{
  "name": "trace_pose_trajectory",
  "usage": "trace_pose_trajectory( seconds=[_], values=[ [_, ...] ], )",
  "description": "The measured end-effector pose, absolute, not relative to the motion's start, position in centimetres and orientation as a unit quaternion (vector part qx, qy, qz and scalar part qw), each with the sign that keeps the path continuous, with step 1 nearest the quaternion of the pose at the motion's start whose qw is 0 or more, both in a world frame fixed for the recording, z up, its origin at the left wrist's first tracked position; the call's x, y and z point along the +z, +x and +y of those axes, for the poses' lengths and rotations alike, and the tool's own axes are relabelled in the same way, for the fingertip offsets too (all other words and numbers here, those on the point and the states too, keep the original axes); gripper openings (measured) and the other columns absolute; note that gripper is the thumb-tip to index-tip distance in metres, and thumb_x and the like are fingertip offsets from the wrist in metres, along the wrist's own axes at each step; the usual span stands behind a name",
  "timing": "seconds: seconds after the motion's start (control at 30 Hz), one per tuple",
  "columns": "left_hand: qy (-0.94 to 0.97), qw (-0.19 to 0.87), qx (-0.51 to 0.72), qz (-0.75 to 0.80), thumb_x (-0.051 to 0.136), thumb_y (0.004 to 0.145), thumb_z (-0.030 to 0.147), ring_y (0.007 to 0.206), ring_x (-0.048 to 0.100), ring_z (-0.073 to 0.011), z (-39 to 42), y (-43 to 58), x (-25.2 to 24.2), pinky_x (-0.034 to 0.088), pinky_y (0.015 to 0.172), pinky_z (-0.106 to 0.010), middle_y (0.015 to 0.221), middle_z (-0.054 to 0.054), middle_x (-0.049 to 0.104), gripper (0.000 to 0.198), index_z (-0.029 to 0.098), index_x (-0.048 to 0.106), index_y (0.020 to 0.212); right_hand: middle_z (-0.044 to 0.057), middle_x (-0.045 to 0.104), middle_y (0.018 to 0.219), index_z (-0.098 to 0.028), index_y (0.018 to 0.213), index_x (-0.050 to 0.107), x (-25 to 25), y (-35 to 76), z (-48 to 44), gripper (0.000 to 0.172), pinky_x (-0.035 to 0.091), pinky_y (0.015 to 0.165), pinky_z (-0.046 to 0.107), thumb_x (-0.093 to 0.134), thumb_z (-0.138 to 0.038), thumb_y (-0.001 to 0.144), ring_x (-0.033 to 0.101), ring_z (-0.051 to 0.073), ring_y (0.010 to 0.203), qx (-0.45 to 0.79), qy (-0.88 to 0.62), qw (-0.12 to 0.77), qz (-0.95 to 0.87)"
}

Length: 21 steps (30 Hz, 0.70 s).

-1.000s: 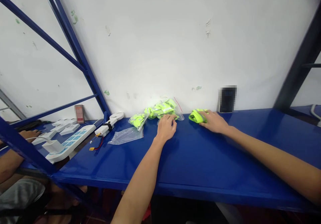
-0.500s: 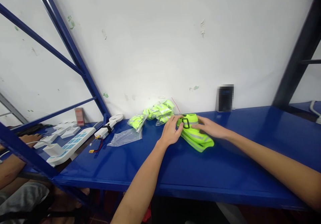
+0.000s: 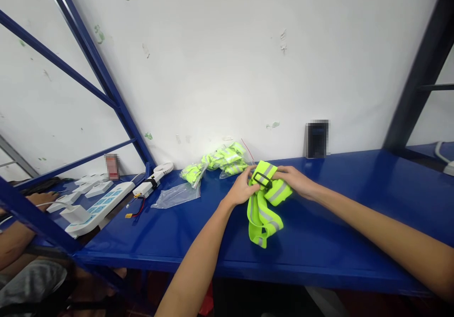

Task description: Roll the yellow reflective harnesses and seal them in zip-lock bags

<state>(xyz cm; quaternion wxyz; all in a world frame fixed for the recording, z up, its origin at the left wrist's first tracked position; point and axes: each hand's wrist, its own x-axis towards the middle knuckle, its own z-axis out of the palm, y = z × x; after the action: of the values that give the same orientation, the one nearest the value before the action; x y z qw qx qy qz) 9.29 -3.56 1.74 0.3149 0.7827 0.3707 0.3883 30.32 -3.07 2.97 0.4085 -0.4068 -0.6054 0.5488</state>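
A neon yellow-green strap (image 3: 265,215) with grey reflective stripes hangs in loops above the blue table (image 3: 319,241). Its black buckle (image 3: 263,180) faces up near the top. My left hand (image 3: 244,188) has its fingers closed on the strap at the buckle's left side. On the right, my right hand (image 3: 294,180) grips the same strap behind the buckle, with some fingertips hidden by the fabric. Just behind my left hand lie bagged neon straps (image 3: 227,158), with a smaller bagged bundle (image 3: 193,172) to their left.
An empty clear bag (image 3: 177,195), a white fan (image 3: 151,182) and a power strip (image 3: 101,208) lie to the left. A dark blurred object (image 3: 317,139) leans on the wall. Another person's arm (image 3: 16,236) is at far left.
The strap has been turned and partly unfolded; a long loop now drops toward the table's front. The buckle has tilted, and both hands have shifted slightly around it.
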Motion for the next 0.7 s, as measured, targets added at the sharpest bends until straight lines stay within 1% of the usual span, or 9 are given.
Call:
trace_pose_trajectory(
  seconds=[0.1, 0.17, 0.27, 0.4, 0.47, 0.53, 0.6, 0.67, 0.7],
  values=[
    [0.769, 0.422, 0.335, 0.344, 0.069, 0.078, 0.039, 0.089, 0.061, -0.0206, -3.5, 9.3, 1.8, 0.052, 0.076, -0.034, 0.107, -0.009, 0.06, 0.062, 0.018, 0.043, 0.131, 0.006, 0.072, 0.073, -0.015, 0.084, 0.07, 2.4, 30.6, -2.6, 0.019, 0.051, 0.055, 0.029, 0.064, -0.032, 0.076, 0.065, 0.021, 0.062, 0.542, -0.433, 0.401, -0.598],
    [0.778, 0.409, 0.322, 0.351, 0.071, 0.076, 0.046, 0.09, 0.061, -0.0209, -3.5, 9.2, 1.8, 0.051, 0.08, -0.036, 0.104, -0.009, 0.061, 0.063, 0.018, 0.048, 0.128, 0.006, 0.069, 0.066, -0.017, 0.078, 0.067, 2.0, 30.8, -2.3, 0.017, 0.049, 0.051, 0.029, 0.062, -0.033, 0.076, 0.063, 0.021, 0.057, 0.54, -0.437, 0.401, -0.597],
    [0.795, 0.338, 0.334, 0.377, 0.074, 0.072, 0.051, 0.097, 0.059, -0.0235, -3.8, 9.2, 2.0, 0.049, 0.087, -0.039, 0.108, -0.01, 0.061, 0.07, 0.02, 0.051, 0.13, 0.005, 0.067, 0.061, -0.018, 0.073, 0.063, 1.7, 31.0, -2.0, 0.018, 0.049, 0.05, 0.031, 0.056, -0.035, 0.076, 0.061, 0.022, 0.054, 0.543, -0.432, 0.419, -0.586],
    [0.797, 0.275, 0.364, 0.395, 0.072, 0.074, 0.054, 0.109, 0.056, -0.0272, -4.5, 9.6, 2.2, 0.051, 0.084, -0.039, 0.128, -0.013, 0.051, 0.092, 0.028, 0.026, 0.15, 0.006, 0.067, 0.063, -0.02, 0.072, 0.058, 2.2, 30.9, -2.3, 0.022, 0.054, 0.058, 0.035, 0.047, -0.038, 0.079, 0.064, 0.024, 0.058, 0.587, -0.425, 0.423, -0.544],
    [0.819, 0.205, 0.37, 0.387, 0.066, 0.079, 0.054, 0.119, 0.051, -0.0289, -5.1, 10.2, 2.6, 0.049, 0.091, -0.04, 0.138, -0.012, 0.043, 0.083, 0.033, 0.026, 0.149, 0.008, 0.069, 0.068, -0.02, 0.073, 0.058, 2.6, 30.9, -2.7, 0.027, 0.055, 0.064, 0.037, 0.042, -0.041, 0.082, 0.066, 0.025, 0.063, 0.622, -0.417, 0.4, -0.528],
    [0.849, 0.13, 0.357, 0.368, 0.058, 0.086, 0.052, 0.128, 0.045, -0.0291, -5.9, 10.9, 3.0, 0.044, 0.1, -0.042, 0.142, -0.009, 0.04, 0.061, 0.035, 0.04, 0.143, 0.009, 0.071, 0.072, -0.02, 0.076, 0.06, 3.0, 31.0, -2.9, 0.033, 0.055, 0.066, 0.038, 0.04, -0.045, 0.084, 0.067, 0.025, 0.065, 0.659, -0.406, 0.37, -0.514],
    [0.872, 0.086, 0.34, 0.341, 0.049, 0.092, 0.048, 0.129, 0.044, -0.0281, -6.8, 11.6, 3.5, 0.04, 0.105, -0.043, 0.141, -0.009, 0.042, 0.047, 0.032, 0.048, 0.136, 0.009, 0.071, 0.07, -0.019, 0.078, 0.062, 3.2, 31.3, -3.0, 0.038, 0.055, 0.063, 0.038, 0.04, -0.05, 0.085, 0.065, 0.024, 0.06, 0.689, -0.404, 0.34, -0.496],
    [0.891, 0.077, 0.323, 0.308, 0.047, 0.093, 0.044, 0.126, 0.046, -0.0275, -7.5, 12.1, 3.9, 0.039, 0.104, -0.043, 0.137, -0.01, 0.047, 0.045, 0.029, 0.047, 0.136, 0.008, 0.069, 0.066, -0.019, 0.078, 0.062, 3.2, 31.6, -3.0, 0.04, 0.054, 0.06, 0.037, 0.042, -0.053, 0.085, 0.063, 0.023, 0.055, 0.71, -0.411, 0.316, -0.477],
    [0.899, 0.079, 0.315, 0.294, 0.051, 0.091, 0.043, 0.123, 0.048, -0.0278, -7.8, 12.3, 4.0, 0.04, 0.103, -0.043, 0.134, -0.011, 0.05, 0.05, 0.027, 0.044, 0.138, 0.007, 0.069, 0.064, -0.019, 0.077, 0.062, 3.1, 31.8, -3.0, 0.04, 0.054, 0.059, 0.037, 0.043, -0.054, 0.085, 0.063, 0.023, 0.054, 0.717, -0.414, 0.309, -0.469]
  ],
)
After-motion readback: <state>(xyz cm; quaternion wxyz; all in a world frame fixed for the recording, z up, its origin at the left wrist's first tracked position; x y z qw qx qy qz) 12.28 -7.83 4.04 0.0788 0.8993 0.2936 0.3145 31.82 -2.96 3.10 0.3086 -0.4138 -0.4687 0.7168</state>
